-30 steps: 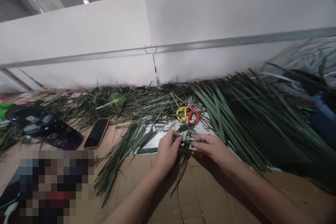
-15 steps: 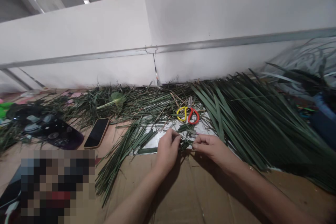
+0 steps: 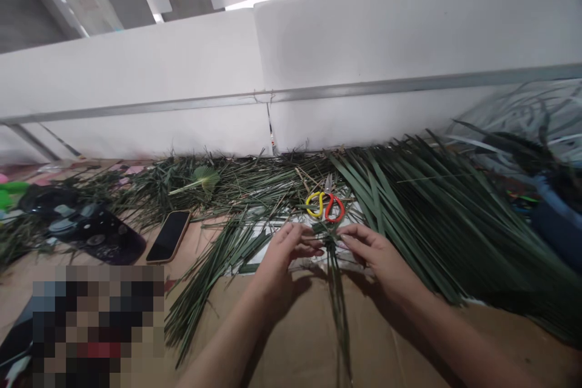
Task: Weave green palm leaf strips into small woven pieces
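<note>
- The knot [image 3: 330,239] of green strips sits between the two hands, near the middle of the scene, just beyond the far edge of the cardboard [image 3: 295,345].
- Its tails [image 3: 337,309] run from it towards the near side, out over the cardboard – so the long axis points from far to near, passing between the forearms.
- The left hand [image 3: 288,245] is half open, its fingers curled loosely. The fingertips reach the knot's left edge; whether they grip it, I cannot tell.
- The right hand [image 3: 370,250] has thumb and forefinger nearly together, pinching the knot's right edge, with the other fingers bent beneath.
- From the left hand the knot lies to the right; from the right hand, to the left. Both are about equally near.
- The scissors [image 3: 327,201] lie just beyond the knot – handles towards the hands, blades pointing far.
- To the right, long leaves [image 3: 422,218] spread in a broad heap; to the left lies a bundle [image 3: 207,282] of narrower strips, with a phone [image 3: 168,236] left of it.
</note>
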`<state>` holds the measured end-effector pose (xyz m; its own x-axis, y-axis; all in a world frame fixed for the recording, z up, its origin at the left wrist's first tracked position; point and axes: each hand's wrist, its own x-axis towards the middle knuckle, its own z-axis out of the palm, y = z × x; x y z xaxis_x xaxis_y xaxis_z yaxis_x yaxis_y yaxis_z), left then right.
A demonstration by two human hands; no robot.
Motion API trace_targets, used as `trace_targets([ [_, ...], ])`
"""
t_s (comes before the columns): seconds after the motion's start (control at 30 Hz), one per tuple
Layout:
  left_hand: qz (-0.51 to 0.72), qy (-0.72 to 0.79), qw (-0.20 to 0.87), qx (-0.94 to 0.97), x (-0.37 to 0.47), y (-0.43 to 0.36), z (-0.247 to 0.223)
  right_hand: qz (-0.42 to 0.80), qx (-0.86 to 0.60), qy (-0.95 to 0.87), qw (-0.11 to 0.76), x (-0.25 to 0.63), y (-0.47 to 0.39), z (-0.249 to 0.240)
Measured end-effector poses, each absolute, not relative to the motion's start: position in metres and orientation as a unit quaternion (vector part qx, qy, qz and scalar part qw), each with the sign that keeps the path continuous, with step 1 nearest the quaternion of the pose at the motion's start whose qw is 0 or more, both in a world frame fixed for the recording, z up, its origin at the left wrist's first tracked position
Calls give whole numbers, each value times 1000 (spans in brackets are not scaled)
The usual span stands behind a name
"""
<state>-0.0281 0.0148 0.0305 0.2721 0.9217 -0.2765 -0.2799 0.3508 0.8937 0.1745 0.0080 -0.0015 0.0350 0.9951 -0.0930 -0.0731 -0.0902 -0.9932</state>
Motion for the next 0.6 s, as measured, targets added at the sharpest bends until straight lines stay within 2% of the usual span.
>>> trace_targets([
  [0.13,407,361,758,360,-36,28,29,596,-455,-384,539,172,9,-1],
  [0.23,397,357,784,316,-31,26,20,625,-425,-378,534,168,6,-2],
  [0.37,343,335,824,302,-19,8,14,619,-419,-415,518,164,2,0],
  [0.6,364,339,803,328,-14,-2,26,547,-456,-493,500,166,6,-7],
])
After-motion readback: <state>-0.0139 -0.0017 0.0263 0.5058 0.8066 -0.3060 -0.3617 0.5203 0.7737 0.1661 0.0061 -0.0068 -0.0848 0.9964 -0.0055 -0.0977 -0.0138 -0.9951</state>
